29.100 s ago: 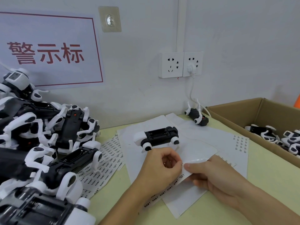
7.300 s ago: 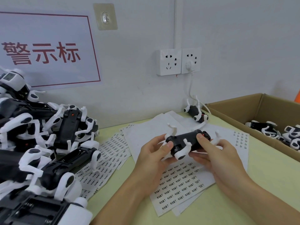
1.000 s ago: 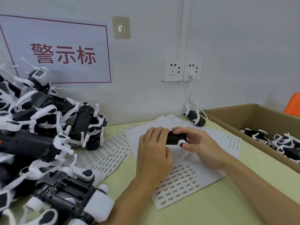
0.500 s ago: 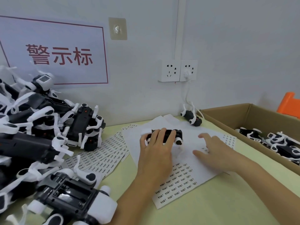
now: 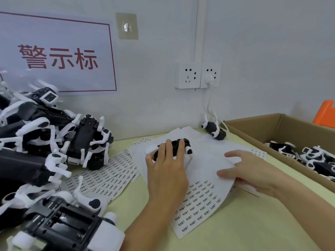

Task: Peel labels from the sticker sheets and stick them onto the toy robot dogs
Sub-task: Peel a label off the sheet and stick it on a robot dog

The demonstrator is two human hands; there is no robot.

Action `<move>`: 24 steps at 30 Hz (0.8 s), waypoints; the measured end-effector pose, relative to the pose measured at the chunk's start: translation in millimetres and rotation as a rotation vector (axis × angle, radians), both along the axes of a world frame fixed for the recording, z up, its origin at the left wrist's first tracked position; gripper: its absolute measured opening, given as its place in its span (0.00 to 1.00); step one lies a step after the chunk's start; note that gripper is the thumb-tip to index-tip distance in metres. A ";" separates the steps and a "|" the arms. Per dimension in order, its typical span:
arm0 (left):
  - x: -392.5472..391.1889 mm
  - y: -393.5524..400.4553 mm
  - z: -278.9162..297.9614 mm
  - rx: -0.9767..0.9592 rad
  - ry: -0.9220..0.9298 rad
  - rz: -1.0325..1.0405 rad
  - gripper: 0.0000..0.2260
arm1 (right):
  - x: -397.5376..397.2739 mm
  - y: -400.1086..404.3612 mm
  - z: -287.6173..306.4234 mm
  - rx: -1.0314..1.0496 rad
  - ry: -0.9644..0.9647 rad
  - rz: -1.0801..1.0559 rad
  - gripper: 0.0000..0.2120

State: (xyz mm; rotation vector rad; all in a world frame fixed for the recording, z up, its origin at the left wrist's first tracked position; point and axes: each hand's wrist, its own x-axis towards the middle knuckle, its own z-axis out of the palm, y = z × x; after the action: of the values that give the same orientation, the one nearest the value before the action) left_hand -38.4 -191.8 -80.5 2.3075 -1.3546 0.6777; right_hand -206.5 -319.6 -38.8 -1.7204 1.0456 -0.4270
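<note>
Two bare hands work near the middle of the pale green tabletop (image 5: 253, 223). The left hand (image 5: 165, 171) lies over a small black toy robot dog with white plastic legs (image 5: 187, 148), which rests on the white backing papers toward the far edge; its fingers are laid over the dog's body and slightly bent, so its grip seems light, more a steadying than a clamping. The right hand (image 5: 253, 171) pinches the curling edge of a blank white paper sheet (image 5: 208, 160) between thumb and fingers and lifts it from the white sticker sheet printed with rows of small black labels (image 5: 197, 209) beneath. I judge the dog light and stiff, hard plastic, but its thin legs look fragile, so it is better to hold it by the black body. The sheets are thin, soft and bend easily; a label probably should be taken at one corner with a fingernail. More sticker sheets (image 5: 108, 171) fan out toward the left side, beside a pile of larger black-and-white robot dogs (image 5: 45, 151). An open brown cardboard box (image 5: 272, 127) at the right edge holds more dogs.
</note>
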 end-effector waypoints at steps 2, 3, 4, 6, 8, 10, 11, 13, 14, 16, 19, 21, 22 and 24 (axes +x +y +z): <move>1.2 -0.6 0.1 -0.017 0.018 0.038 0.30 | -0.7 0.1 3.0 0.155 -0.139 0.012 0.35; 1.7 -0.6 0.0 -0.022 0.025 0.047 0.29 | -0.5 1.7 5.1 0.198 -0.171 0.031 0.35; 2.1 -0.7 -0.1 -0.022 0.034 0.048 0.29 | -0.8 3.2 7.4 0.231 -0.195 0.056 0.36; 1.9 -0.2 0.0 -0.027 0.048 0.037 0.28 | -2.4 4.8 10.9 0.289 -0.224 0.103 0.40; 0.0 0.5 1.7 -0.045 0.077 0.029 0.28 | -4.8 5.6 12.6 0.297 -0.214 0.123 0.42; -2.9 1.4 6.2 -0.084 0.106 0.011 0.29 | -5.8 5.0 12.3 0.264 -0.201 0.104 0.43; -3.9 1.5 8.8 -0.105 0.100 -0.020 0.29 | -5.6 4.5 11.7 0.246 -0.201 0.084 0.43; -5.9 2.4 10.2 -0.133 0.069 -0.206 0.26 | -4.2 4.1 10.1 0.233 -0.216 0.048 0.42; -8.1 3.1 9.1 -0.119 0.066 -0.362 0.24 | -3.1 4.4 9.3 0.231 -0.229 0.033 0.41; -14.3 6.4 7.6 -0.009 0.116 -0.620 0.22 | -0.6 5.4 8.0 0.224 -0.260 0.014 0.39; -19.4 6.1 6.7 0.107 0.212 -0.710 0.24 | 2.5 8.2 6.6 0.214 -0.311 0.001 0.36; -19.5 4.8 4.6 0.094 0.216 -0.684 0.26 | 6.3 11.9 4.3 0.226 -0.358 -0.018 0.31; -19.0 5.5 4.0 0.077 0.237 -0.676 0.26 | 9.1 14.8 2.7 0.224 -0.377 -0.029 0.28; -16.9 6.8 2.8 0.020 0.314 -0.661 0.26 | 14.8 22.2 0.9 0.206 -0.392 -0.041 0.21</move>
State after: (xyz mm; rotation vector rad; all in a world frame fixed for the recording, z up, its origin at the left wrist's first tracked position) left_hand -55.3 -185.0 -77.6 1.7064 -1.8085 0.0868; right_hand -191.7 -297.5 -37.8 -1.3652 0.8091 -0.6312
